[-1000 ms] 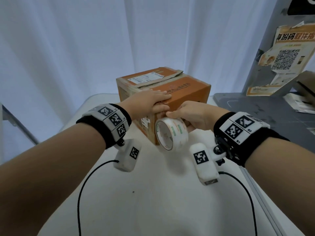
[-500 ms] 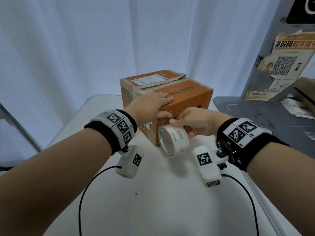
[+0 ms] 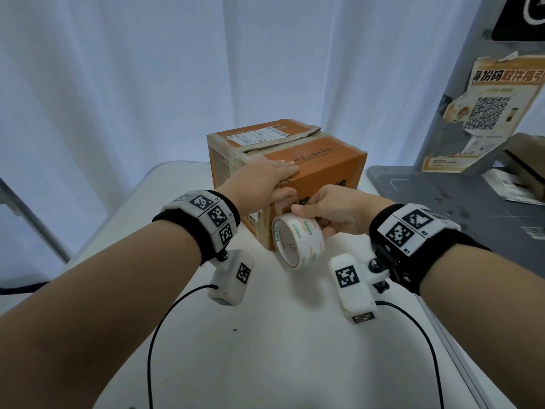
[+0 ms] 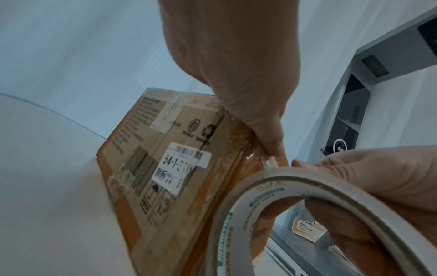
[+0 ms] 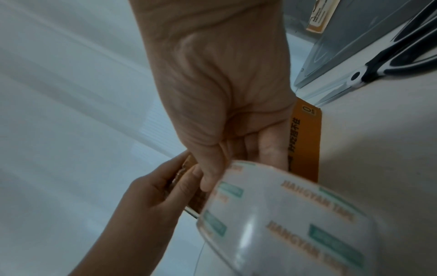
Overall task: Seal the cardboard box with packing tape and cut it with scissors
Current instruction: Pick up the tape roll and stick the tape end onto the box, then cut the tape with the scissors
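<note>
Box (image 3: 287,175) sits mid-frame in the head view, orange cardboard on the white table (image 3: 265,335), its top seam running away toward the upper right, one flap edge slightly raised. Left hand (image 3: 259,184) lies flat-fingered across the near top edge, thumb down on the front face, pinning what looks like the tape end. Right hand (image 3: 330,212), just right of it and lower, grips the tape roll (image 3: 298,243), thumb on the rim and fingers through the core; the roll hangs in front of the box's near corner, so the strip would pull from the left thumb toward the roll. A white shipping label lies on the far flap, too small to read; a poster (image 3: 489,113) with a QR code is at the right. Over to the left wrist view: the left thumb presses clear film against the box's upper edge, the roll's ring fills the lower right, and a sticker (image 4: 182,164) reads "54-1-3…". Right wrist view now: the right hand's fingers are curled into the roll, whose print reads "JIANGYAN TAPE", left fingers just beside at lower left, and scissors (image 5: 383,69) lie untouched at the upper right, nearer the right hand.
</note>
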Demonstrator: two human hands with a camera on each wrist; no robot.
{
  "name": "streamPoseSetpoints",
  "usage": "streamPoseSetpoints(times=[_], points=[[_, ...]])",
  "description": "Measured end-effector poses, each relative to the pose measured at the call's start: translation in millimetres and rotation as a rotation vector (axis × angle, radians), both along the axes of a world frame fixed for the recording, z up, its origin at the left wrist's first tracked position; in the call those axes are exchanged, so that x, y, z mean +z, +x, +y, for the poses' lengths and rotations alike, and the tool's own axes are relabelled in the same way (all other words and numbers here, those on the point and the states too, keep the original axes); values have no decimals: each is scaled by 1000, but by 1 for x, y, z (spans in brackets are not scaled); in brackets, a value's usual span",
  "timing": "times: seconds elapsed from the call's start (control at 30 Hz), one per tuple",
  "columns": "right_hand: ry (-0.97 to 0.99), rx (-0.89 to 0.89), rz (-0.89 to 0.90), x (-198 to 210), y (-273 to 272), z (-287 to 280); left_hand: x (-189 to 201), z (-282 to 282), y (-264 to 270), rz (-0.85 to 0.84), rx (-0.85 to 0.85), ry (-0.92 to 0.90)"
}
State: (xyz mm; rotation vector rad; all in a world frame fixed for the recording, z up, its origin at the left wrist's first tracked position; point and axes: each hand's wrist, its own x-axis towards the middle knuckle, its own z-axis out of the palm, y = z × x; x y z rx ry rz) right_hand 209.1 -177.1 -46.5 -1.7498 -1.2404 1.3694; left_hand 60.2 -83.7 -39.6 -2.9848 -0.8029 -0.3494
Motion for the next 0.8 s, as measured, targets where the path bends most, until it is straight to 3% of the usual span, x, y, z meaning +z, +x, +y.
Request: streamPoseSetpoints(times=[0.2,0.33,0.5,0.67,0.8], points=[[57,-21,-95,1,-3,-7,6,-7,2,44,18,1],[123,-42,-388,11,16,-16,8,-9,2,116,26,54],[227,-234,-672,24,66,-35,16,-14,4,196,73,50],[138,-239,-1001,12,106,-53,23,-32,27,-39,21,72],[22,-214,-1041,-25,117,-63,3,-56,53,-50,-18,93]])
